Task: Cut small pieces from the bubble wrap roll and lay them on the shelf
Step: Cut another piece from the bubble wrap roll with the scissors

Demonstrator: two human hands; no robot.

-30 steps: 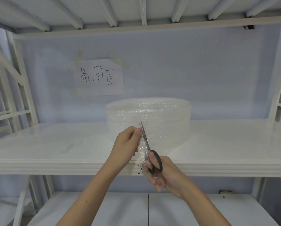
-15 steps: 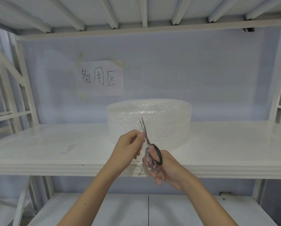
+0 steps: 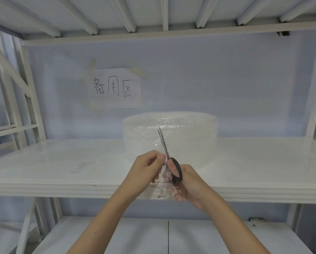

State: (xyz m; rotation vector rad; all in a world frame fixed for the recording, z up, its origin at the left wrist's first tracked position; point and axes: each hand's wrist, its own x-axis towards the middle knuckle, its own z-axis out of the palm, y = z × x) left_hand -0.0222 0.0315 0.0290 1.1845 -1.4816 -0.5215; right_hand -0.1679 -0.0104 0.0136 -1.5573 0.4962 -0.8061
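**Scissors mid-cut on a bubble wrap strip, roll sitting on the shelf**

Head view, only one there is. The roll (image 3: 170, 138) stands on its flat end on the white shelf (image 3: 61, 162), just past centre toward 12 o'clock, close to the back wall. Both hands are out in front of the shelf's front edge, around 6 o'clock from the roll.

Right hand (image 3: 188, 182) has its grip clenched around the scissors (image 3: 169, 156): thumb through the black handle loop, other fingers curled below. The blades point up toward 12 and look nearly closed, with the tips lying over the roll's front face.

Left hand (image 3: 146, 171) sits at 9 o'clock from the scissors, fingers curled, pinching a small strip (image 3: 167, 178) of wrap right next to the blades. The strip hangs down between the two hands.

On the wall at 11 o'clock from the roll there's a taped paper sign (image 3: 115, 88) with handwritten characters. A lower shelf (image 3: 135, 235) shows at the bottom.
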